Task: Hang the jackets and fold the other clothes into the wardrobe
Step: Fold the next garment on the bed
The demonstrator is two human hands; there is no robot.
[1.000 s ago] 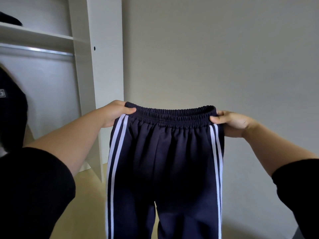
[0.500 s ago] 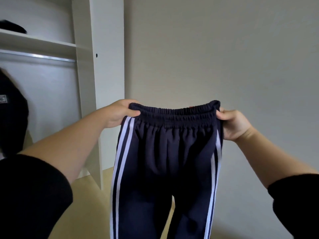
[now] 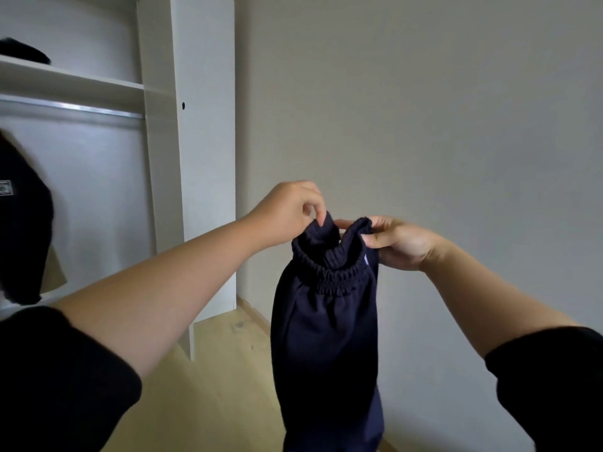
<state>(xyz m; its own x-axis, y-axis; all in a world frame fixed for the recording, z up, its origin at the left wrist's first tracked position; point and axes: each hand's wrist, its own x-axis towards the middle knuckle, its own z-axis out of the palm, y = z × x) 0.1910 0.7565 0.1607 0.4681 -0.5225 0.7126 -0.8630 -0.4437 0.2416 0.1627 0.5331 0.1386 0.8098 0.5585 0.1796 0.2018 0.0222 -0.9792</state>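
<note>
Dark navy track pants (image 3: 326, 337) hang in front of me, folded lengthwise so the two waistband ends meet at the top. My left hand (image 3: 290, 212) pinches the left end of the elastic waistband from above. My right hand (image 3: 396, 241) grips the right end, thumb on the near side. The hands are close together. The pants' legs drop below the frame's bottom edge, and only a sliver of their white side stripe shows by my right hand.
An open white wardrobe (image 3: 202, 158) stands at the left with a shelf (image 3: 71, 81) and a metal hanging rail (image 3: 71, 107). A dark jacket (image 3: 23, 230) hangs at the far left, and a dark garment (image 3: 23, 52) lies on the shelf. A grey wall is ahead; the floor is wooden.
My hands have come together, folding the spread waistband in half lengthwise. The white side stripes that faced me are now turned out of sight.
</note>
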